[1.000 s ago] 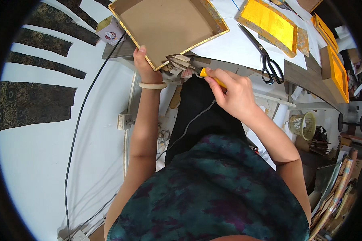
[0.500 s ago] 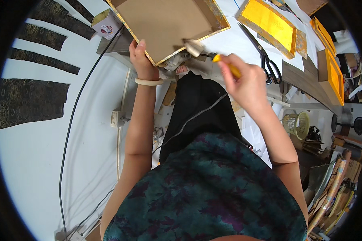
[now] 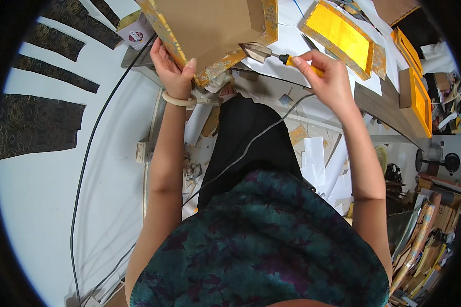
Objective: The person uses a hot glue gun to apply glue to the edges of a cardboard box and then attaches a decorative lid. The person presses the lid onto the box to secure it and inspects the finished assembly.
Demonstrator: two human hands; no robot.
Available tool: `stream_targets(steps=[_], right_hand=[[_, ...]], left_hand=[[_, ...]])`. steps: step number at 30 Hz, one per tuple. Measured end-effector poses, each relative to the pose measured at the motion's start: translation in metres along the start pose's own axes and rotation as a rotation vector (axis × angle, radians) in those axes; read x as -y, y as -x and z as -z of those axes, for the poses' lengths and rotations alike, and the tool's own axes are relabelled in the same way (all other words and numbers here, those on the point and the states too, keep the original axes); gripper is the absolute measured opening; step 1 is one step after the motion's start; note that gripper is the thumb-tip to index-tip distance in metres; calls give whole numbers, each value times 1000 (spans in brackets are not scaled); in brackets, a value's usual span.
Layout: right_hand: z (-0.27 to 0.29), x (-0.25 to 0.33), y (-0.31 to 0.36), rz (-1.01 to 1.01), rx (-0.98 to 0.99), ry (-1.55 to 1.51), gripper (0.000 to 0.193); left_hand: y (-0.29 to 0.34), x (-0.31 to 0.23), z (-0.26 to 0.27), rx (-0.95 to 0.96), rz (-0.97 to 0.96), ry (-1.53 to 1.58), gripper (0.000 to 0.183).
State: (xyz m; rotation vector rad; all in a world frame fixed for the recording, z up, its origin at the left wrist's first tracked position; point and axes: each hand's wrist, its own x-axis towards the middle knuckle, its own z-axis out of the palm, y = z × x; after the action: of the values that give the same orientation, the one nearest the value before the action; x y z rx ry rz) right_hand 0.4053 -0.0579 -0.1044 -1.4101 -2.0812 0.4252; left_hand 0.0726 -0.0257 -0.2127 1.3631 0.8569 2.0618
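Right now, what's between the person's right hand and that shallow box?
The head view shows a yellow-handled tool, gripped by the right hand, its pointed metal end reaching toward the box. Whether the tip touches is unclear.

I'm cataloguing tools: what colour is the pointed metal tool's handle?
Yellow handle, best in head view.

Dark gold-patterned fabric strips [image 3: 41, 127], shallow yellow-lined boxes [image 3: 339, 37], a yellow-handled pointed metal tool [image 3: 259, 52] and piled brown cardboard [image 3: 447, 217] suggest a craft workshop.
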Motion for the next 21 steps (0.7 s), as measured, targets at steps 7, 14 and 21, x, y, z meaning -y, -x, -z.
stream_targets(steps=[7,14,21], right_hand=[[-9,-26,-64,274,361,-11,36],[-28,-37,-86,293,509,-60,34],[-36,-42,-90,247,496,-107,37]], left_hand=[[15,9,30,228,32,-190,111],[16,9,33,271,85,-180,115],[24,11,37,251,100,-238,118]])
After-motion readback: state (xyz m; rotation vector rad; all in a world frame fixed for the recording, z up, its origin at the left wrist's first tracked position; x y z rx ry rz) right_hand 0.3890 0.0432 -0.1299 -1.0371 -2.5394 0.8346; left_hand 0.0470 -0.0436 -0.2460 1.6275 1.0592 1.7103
